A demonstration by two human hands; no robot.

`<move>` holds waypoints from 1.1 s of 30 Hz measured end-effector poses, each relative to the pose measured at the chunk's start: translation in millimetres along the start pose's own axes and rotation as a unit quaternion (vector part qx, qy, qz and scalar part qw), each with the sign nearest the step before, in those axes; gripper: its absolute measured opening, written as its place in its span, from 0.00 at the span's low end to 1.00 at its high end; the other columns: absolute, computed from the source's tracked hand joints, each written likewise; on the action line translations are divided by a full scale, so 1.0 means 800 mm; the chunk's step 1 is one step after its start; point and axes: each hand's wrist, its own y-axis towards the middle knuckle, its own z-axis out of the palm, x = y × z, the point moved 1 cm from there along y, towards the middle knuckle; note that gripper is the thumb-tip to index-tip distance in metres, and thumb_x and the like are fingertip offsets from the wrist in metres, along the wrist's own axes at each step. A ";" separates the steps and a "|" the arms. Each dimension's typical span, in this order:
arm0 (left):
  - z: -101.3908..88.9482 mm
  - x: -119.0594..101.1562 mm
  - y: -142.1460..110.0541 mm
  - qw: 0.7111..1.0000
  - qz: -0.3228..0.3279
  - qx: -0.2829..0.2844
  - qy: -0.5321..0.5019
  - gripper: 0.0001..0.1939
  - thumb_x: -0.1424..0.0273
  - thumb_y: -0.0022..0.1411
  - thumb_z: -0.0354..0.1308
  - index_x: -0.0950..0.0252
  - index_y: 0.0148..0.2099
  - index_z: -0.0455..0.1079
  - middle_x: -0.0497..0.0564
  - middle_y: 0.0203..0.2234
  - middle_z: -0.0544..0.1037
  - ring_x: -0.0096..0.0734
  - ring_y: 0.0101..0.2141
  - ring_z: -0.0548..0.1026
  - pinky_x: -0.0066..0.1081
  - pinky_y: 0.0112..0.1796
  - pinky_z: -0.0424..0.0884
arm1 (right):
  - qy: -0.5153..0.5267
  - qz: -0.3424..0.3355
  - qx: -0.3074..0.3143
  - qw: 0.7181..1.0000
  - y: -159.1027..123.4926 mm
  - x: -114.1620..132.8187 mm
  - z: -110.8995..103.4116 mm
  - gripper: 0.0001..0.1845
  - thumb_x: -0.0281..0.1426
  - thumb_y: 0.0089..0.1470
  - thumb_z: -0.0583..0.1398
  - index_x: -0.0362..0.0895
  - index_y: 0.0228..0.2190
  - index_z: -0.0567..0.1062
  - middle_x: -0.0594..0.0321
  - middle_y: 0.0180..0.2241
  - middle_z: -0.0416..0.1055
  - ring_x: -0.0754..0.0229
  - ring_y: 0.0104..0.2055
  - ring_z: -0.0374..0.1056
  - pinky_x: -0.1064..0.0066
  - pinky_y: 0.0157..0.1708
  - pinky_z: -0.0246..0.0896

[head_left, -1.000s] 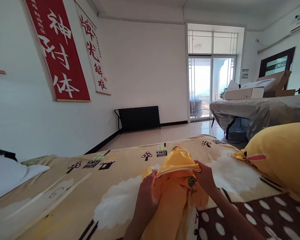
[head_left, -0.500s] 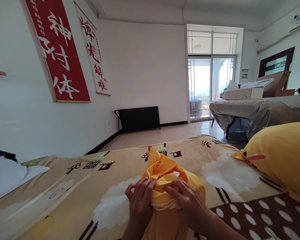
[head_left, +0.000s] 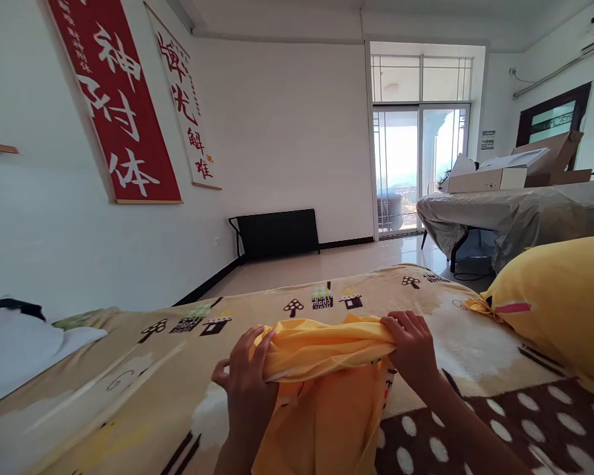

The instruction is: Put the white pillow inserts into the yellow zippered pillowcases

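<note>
A yellow cloth [head_left: 327, 353], which looks like a pillowcase or a garment, is stretched between my two hands above the bed. Its upper part is bunched into a thick roll, and the rest hangs down toward me. My left hand [head_left: 250, 369] grips the left end of the roll, fingers curled over it. At the right end my right hand [head_left: 413, 346] is closed on the gathered fabric. A small dark and red print shows on the hanging part near my right hand. Beneath lies a beige blanket [head_left: 168, 369] with printed houses and mushrooms.
A plump yellow cushion [head_left: 559, 310] rests on the bed at right, beside a brown white-dotted area of the blanket. White fabric [head_left: 24, 349] lies at far left. Beyond the bed stand a folded black table [head_left: 280, 234] and a plastic-covered table [head_left: 525, 211] bearing boxes.
My hands have moved apart, left hand leftward and right hand rightward and up. The cloth, bunched in a heap before, is now pulled into a wide roll between them.
</note>
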 end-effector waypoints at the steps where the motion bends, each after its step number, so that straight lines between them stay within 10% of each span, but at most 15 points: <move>1: 0.000 -0.003 0.001 0.997 0.008 0.070 -0.041 0.29 0.84 0.44 0.45 0.65 0.49 0.67 0.58 0.49 0.72 0.41 0.51 0.68 0.40 0.48 0.55 | 0.018 0.012 0.029 0.999 0.003 -0.006 -0.007 0.18 0.17 0.41 0.54 0.43 0.33 0.74 0.57 0.36 0.72 0.55 0.40 0.62 0.65 0.40 0.52; 4: -0.003 -0.019 0.002 0.921 0.013 0.349 -0.173 0.21 0.78 0.49 0.47 0.62 0.45 0.70 0.52 0.41 0.77 0.38 0.43 0.72 0.34 0.44 0.62 | 0.120 -0.013 0.296 0.948 0.006 -0.019 -0.027 0.11 0.23 0.43 0.58 0.45 0.32 0.75 0.62 0.35 0.73 0.58 0.38 0.65 0.68 0.39 0.56; 7: -0.017 -0.040 0.002 0.802 -0.004 0.544 -0.248 0.13 0.71 0.52 0.53 0.59 0.40 0.72 0.48 0.36 0.78 0.35 0.37 0.74 0.28 0.37 0.65 | 0.236 -0.044 0.581 0.778 0.002 -0.023 -0.044 0.13 0.34 0.41 0.64 0.46 0.33 0.76 0.65 0.31 0.75 0.61 0.32 0.68 0.73 0.33 0.59; 9: -0.030 -0.052 0.004 0.731 0.002 0.620 -0.284 0.19 0.66 0.49 0.59 0.57 0.46 0.72 0.46 0.38 0.78 0.34 0.37 0.74 0.26 0.36 0.66 | 0.302 -0.019 0.612 0.730 0.003 -0.019 -0.045 0.18 0.38 0.43 0.64 0.45 0.39 0.76 0.65 0.33 0.76 0.61 0.34 0.70 0.73 0.34 0.61; 12: -0.044 -0.056 0.010 0.657 0.003 0.661 -0.362 0.29 0.60 0.48 0.62 0.55 0.54 0.68 0.45 0.36 0.79 0.33 0.35 0.74 0.27 0.38 0.67 | 0.323 0.039 0.494 0.806 0.005 -0.010 -0.028 0.20 0.40 0.50 0.60 0.46 0.45 0.73 0.61 0.42 0.74 0.60 0.41 0.69 0.69 0.42 0.62; 15: -0.036 -0.038 0.013 0.733 -0.051 0.558 -0.385 0.22 0.58 0.58 0.53 0.56 0.54 0.67 0.48 0.42 0.78 0.34 0.43 0.73 0.31 0.47 0.65 | 0.233 0.054 0.432 0.870 -0.005 -0.010 0.005 0.28 0.43 0.52 0.58 0.47 0.52 0.67 0.56 0.54 0.66 0.52 0.54 0.62 0.59 0.54 0.54; 18: -0.009 -0.001 0.004 0.860 -0.108 0.458 -0.196 0.23 0.62 0.60 0.47 0.60 0.57 0.65 0.55 0.56 0.68 0.42 0.57 0.62 0.43 0.56 0.56 | 0.136 0.042 0.501 0.853 -0.023 -0.024 0.035 0.35 0.47 0.49 0.59 0.45 0.56 0.64 0.51 0.57 0.62 0.45 0.59 0.56 0.51 0.57 0.46; 25: 0.017 0.066 -0.023 0.815 -0.137 0.559 -0.069 0.32 0.66 0.47 0.51 0.60 0.57 0.65 0.56 0.55 0.69 0.49 0.55 0.65 0.50 0.56 0.52 | 0.045 -0.003 0.572 0.819 -0.025 -0.071 0.029 0.33 0.38 0.34 0.66 0.46 0.46 0.72 0.56 0.44 0.73 0.46 0.47 0.67 0.55 0.48 0.56; 33: 0.008 0.107 -0.023 0.860 -0.158 0.474 -0.098 0.13 0.60 0.51 0.49 0.61 0.32 0.71 0.51 0.32 0.79 0.42 0.37 0.75 0.33 0.39 0.67 | 0.023 0.089 0.553 0.828 -0.019 -0.113 0.002 0.18 0.21 0.31 0.57 0.43 0.30 0.75 0.60 0.34 0.71 0.58 0.35 0.65 0.73 0.28 0.54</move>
